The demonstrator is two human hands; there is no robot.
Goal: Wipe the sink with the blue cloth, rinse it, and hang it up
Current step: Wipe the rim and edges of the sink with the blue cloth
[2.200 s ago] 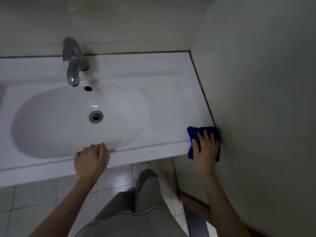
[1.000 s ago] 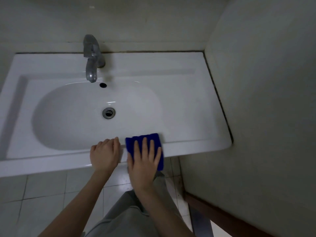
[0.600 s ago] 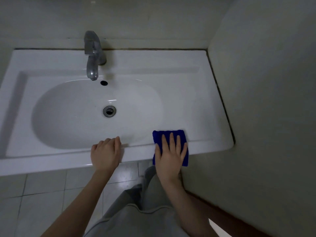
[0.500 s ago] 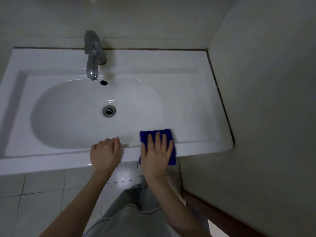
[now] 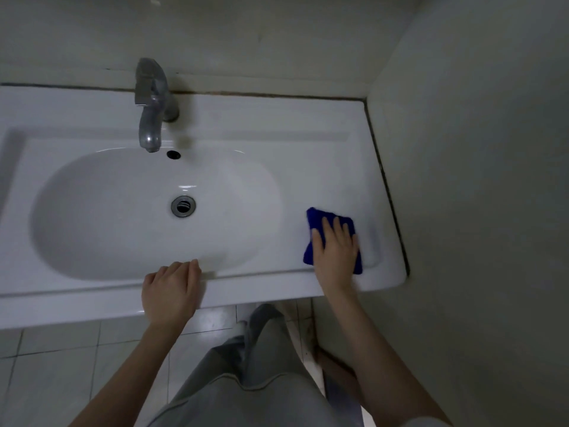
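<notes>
We press one blue cloth [image 5: 313,219], four o'clock on the one sink [image 5: 277,124], right grip [image 5: 335,251] flat; left grip [image 5: 169,291] loosely curled, empty.

A white, glossy sink [image 5: 277,118] with a wide oval basin [image 5: 117,217] is seen from above, and a round metal drain [image 5: 183,206] is set in the bottom of the basin. The blue cloth [image 5: 314,219] is folded into a small thick pad. It is laid flat on the level part of the sink, to the right of the drain, outside the basin. It is turned slightly askew. Its middle is covered by the right hand [image 5: 335,251], by which it is pressed with straight fingers.
</notes>
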